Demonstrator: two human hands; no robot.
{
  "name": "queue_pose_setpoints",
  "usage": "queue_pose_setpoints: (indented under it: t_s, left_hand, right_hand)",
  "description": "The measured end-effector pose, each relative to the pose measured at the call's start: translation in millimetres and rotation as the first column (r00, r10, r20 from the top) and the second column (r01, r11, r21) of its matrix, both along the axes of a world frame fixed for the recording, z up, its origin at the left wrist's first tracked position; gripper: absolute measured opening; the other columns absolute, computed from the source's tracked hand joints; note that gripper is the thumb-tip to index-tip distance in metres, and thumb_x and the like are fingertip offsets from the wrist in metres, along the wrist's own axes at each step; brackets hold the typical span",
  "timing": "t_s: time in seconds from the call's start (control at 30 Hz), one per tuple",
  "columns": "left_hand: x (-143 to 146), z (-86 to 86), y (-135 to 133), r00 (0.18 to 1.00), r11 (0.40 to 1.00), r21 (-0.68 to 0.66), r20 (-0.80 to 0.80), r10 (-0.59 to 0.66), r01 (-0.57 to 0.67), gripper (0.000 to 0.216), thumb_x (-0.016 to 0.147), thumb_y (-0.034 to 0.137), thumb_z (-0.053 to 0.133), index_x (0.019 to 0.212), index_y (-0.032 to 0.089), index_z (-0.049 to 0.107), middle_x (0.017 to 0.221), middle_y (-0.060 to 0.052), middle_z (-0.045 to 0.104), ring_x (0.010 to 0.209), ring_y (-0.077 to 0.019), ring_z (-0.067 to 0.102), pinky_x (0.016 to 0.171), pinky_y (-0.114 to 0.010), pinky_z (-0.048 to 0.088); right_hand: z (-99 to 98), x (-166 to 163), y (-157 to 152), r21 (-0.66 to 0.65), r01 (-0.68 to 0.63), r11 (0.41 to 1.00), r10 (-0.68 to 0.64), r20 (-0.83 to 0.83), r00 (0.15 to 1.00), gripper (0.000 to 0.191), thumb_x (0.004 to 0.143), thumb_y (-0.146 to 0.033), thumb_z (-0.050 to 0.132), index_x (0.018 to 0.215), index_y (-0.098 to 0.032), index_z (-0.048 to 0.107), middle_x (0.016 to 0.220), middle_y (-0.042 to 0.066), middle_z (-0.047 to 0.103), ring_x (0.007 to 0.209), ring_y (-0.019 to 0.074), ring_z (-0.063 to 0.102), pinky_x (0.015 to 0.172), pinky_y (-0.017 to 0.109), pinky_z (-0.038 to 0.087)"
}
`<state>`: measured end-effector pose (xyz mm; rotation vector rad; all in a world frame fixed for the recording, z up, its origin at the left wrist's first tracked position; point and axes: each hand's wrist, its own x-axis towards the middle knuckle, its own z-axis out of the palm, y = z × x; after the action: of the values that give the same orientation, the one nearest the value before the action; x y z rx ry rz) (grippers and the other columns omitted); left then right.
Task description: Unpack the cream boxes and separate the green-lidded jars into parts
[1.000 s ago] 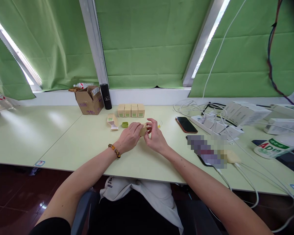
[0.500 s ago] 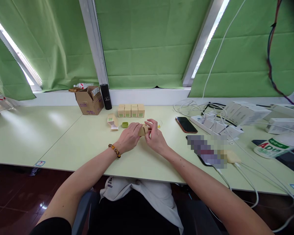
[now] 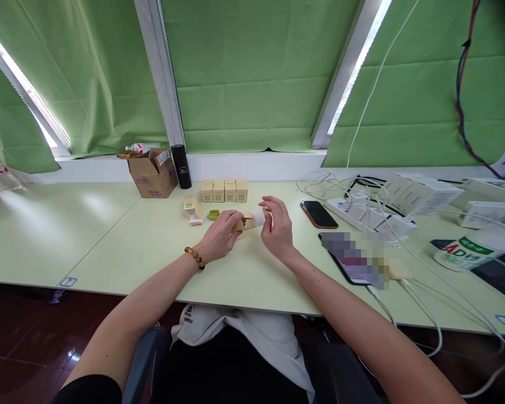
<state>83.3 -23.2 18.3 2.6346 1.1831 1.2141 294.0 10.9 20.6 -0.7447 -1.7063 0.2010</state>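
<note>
My left hand (image 3: 219, 234) is closed around the body of a small tan cardboard box (image 3: 246, 223). The box is tilted in the air over the table, its top folded open toward the right. At the white inner side of its lid flap (image 3: 258, 217), my right hand (image 3: 278, 231) pinches with thumb and fingers. Just beyond my left hand sits a small green dish-like piece (image 3: 214, 215). Left of that lies another opened tan box (image 3: 192, 210) with its flap out. Several closed tan boxes (image 3: 224, 191) with green labels stand in a row behind.
At the back left are a brown carton (image 3: 154, 175) and a black cylinder (image 3: 181, 167). To the right lie a phone (image 3: 318, 214), a second phone (image 3: 340, 264) with a cable, a power strip (image 3: 357, 216), white boxes and a white bottle (image 3: 473, 251).
My right hand has moved slightly right, drawing the lid flap of the small box outward so its white inside shows. My left hand keeps the box in nearly the same place.
</note>
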Motion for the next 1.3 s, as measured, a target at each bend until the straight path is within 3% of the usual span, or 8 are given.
queue_pose_setpoints:
  t_s: [0.07, 0.2, 0.43, 0.63, 0.83, 1.1, 1.3]
  left_hand:
    - [1.4, 1.2, -1.1, 1.000, 1.000, -0.007, 0.013, -0.010, 0.010, 0.043, 0.097, 0.014, 0.059, 0.138, 0.025, 0.049, 0.134, -0.014, 0.060, 0.124, -0.0288, 0.058, 0.104, -0.053, 0.056]
    - [3.5, 1.9, -2.8, 0.999, 0.999, -0.021, 0.034, -0.037, 0.037, 0.054, 0.097, 0.012, 0.057, 0.147, 0.026, 0.044, 0.138, -0.014, 0.061, 0.130, -0.0297, 0.058, 0.109, -0.056, 0.053]
    - [1.9, -1.8, 0.3, 0.999, 1.000, 0.004, 0.053, -0.007, 0.007, 0.073, 0.098, 0.014, 0.057, 0.163, 0.031, 0.027, 0.148, -0.014, 0.057, 0.137, -0.0307, 0.055, 0.111, -0.057, 0.052]
    - [-2.0, -5.2, 6.9, 0.995, 0.999, 0.027, 0.098, 0.025, -0.027, 0.078, 0.098, 0.013, 0.058, 0.165, 0.032, 0.024, 0.147, -0.013, 0.057, 0.138, -0.0298, 0.053, 0.115, -0.057, 0.049]
    - [-1.7, -7.7, 8.3, 0.995, 0.999, 0.025, 0.098, 0.033, -0.035, 0.079, 0.099, 0.013, 0.056, 0.167, 0.034, 0.023, 0.144, -0.013, 0.058, 0.138, -0.0297, 0.052, 0.114, -0.057, 0.050]
    - [1.6, -7.6, 3.6, 0.999, 0.992, 0.123, -0.048, 0.022, -0.015, 0.078, 0.101, 0.009, 0.049, 0.169, 0.030, 0.018, 0.140, -0.017, 0.056, 0.133, -0.0310, 0.054, 0.101, -0.051, 0.060]
    - [7.1, -9.0, 1.5, 0.986, 0.975, 0.214, -0.141, 0.093, -0.061, 0.069, 0.106, 0.012, 0.041, 0.169, 0.031, 0.019, 0.139, -0.018, 0.056, 0.135, -0.0311, 0.054, 0.091, -0.045, 0.064]
  right_hand:
    - [-0.1, 3.5, 5.1, 0.069, -0.038, 0.997, 0.036, 0.031, 0.999, 0.035, 0.095, -0.017, 0.045, 0.118, -0.031, 0.067, 0.132, 0.010, 0.068, 0.135, 0.0339, 0.058, 0.112, 0.062, 0.049]
    - [-4.7, 6.8, 12.3, 0.068, -0.121, 0.990, 0.110, 0.152, 0.982, 0.035, 0.091, -0.020, 0.050, 0.115, -0.033, 0.072, 0.108, 0.008, 0.076, 0.112, 0.0353, 0.069, 0.110, 0.067, 0.048]
    - [-4.3, 6.3, 7.9, 0.099, 0.029, 0.995, -0.044, 0.152, 0.987, 0.024, 0.097, -0.030, 0.052, 0.112, -0.030, 0.071, 0.103, 0.008, 0.079, 0.091, 0.0313, 0.072, 0.102, 0.060, 0.048]
    - [-0.6, 3.0, 3.6, 0.089, 0.026, 0.996, -0.045, 0.223, 0.974, 0.020, 0.097, -0.030, 0.058, 0.112, -0.029, 0.070, 0.103, 0.006, 0.082, 0.092, 0.0301, 0.073, 0.108, 0.058, 0.040]
    - [-3.2, 1.4, 5.9, 0.072, 0.071, 0.995, -0.082, 0.175, 0.981, 0.016, 0.097, -0.031, 0.059, 0.106, -0.028, 0.072, 0.077, 0.003, 0.078, 0.078, 0.0282, 0.070, 0.102, 0.055, 0.039]
    - [-12.0, -7.3, 4.9, -0.081, 0.103, 0.991, -0.078, 0.260, 0.963, 0.012, 0.095, -0.031, 0.065, 0.098, -0.025, 0.074, 0.078, 0.002, 0.078, 0.080, 0.0242, 0.070, 0.094, 0.048, 0.038]
    - [-9.8, -11.6, 2.1, -0.215, 0.048, 0.975, -0.011, 0.169, 0.986, 0.014, 0.092, -0.030, 0.066, 0.080, -0.023, 0.067, 0.083, 0.004, 0.074, 0.079, 0.0228, 0.065, 0.087, 0.044, 0.044]
